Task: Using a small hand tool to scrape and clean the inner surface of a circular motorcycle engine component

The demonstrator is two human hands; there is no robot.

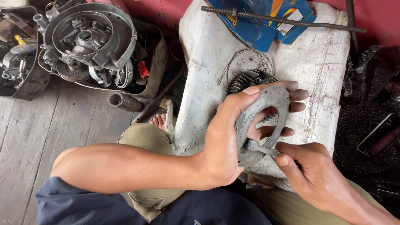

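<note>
My left hand grips a flat grey metal ring-shaped plate by its outer edge, thumb on top and fingers behind, showing through the centre hole. My right hand pinches a small silvery tool whose tip rests against the lower part of the plate. Just behind the plate lies a finned metal cylinder part on a worn white block.
A thin wire loop lies on the block, with blue cardboard boxes and a long threaded rod at its far end. An engine casing sits in a tray at upper left, a corrugated rubber tube beside it. A phone lies at right.
</note>
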